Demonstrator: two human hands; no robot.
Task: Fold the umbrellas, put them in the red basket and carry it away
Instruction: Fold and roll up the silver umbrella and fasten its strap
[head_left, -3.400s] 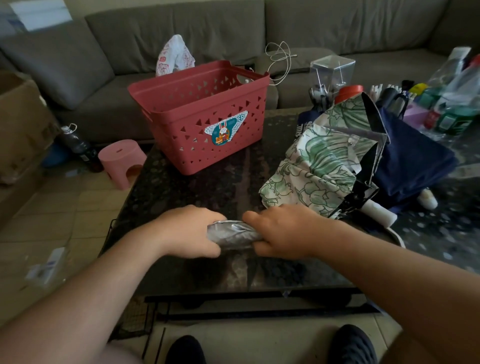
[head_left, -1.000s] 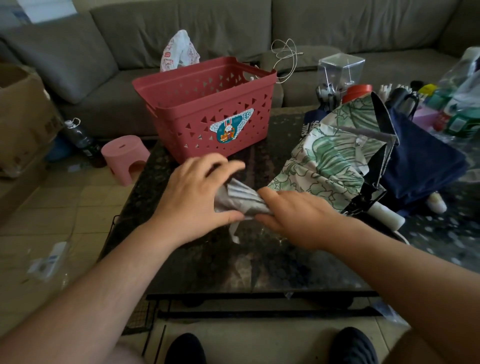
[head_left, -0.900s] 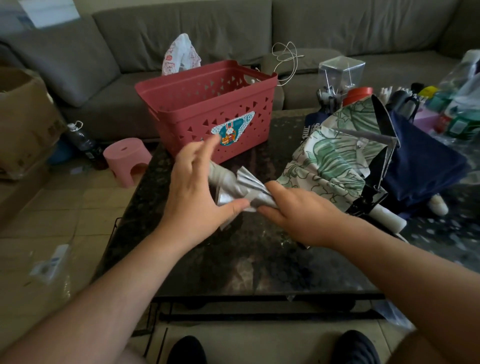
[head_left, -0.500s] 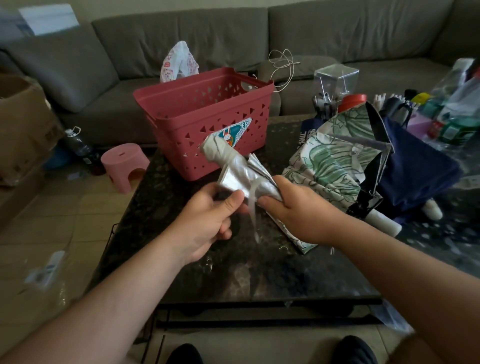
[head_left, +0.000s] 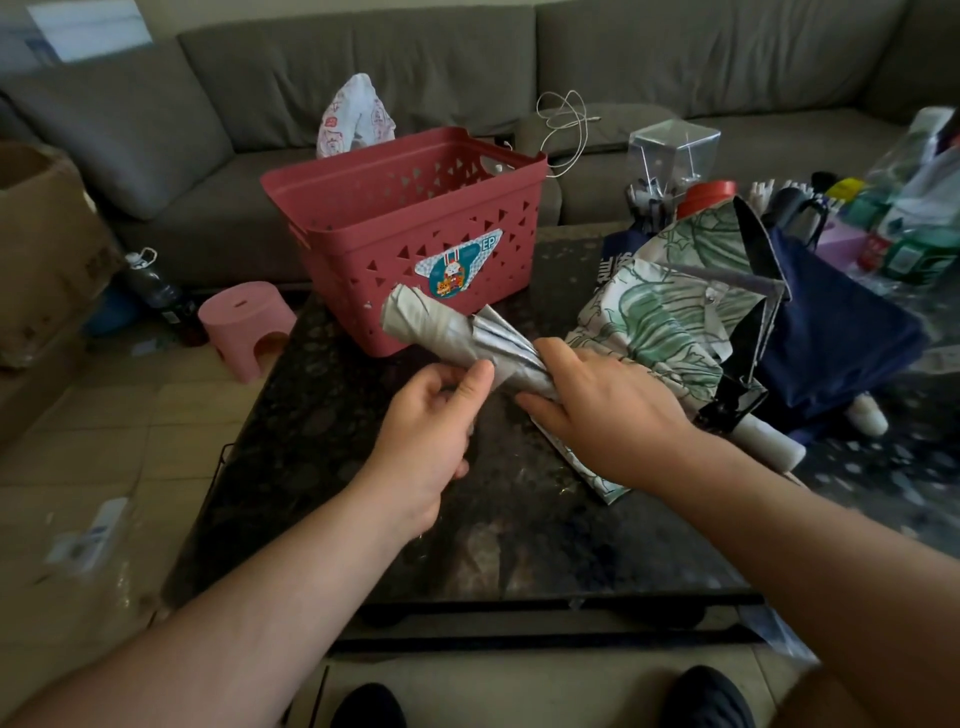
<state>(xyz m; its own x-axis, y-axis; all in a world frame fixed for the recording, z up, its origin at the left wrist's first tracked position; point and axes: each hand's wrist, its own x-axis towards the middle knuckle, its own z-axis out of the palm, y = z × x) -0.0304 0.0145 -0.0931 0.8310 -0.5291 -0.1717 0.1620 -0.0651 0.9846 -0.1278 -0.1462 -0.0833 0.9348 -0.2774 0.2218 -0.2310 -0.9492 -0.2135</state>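
Both hands (head_left: 519, 410) grip the silver umbrella (head_left: 447, 332) between them.

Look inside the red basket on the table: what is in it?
No umbrella shows inside the red basket; only its perforated inner walls are visible. Its floor is hidden by the near wall. The silver umbrella is outside, in front of it, held by both hands.

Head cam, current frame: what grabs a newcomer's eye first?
The two hands at centre: the left hand and right hand both grip a rolled silver umbrella, held above the dark table. Right behind its tip stands the red basket, at the table's far left. To the right, a leaf-print umbrella lies loosely bunched over a navy umbrella.
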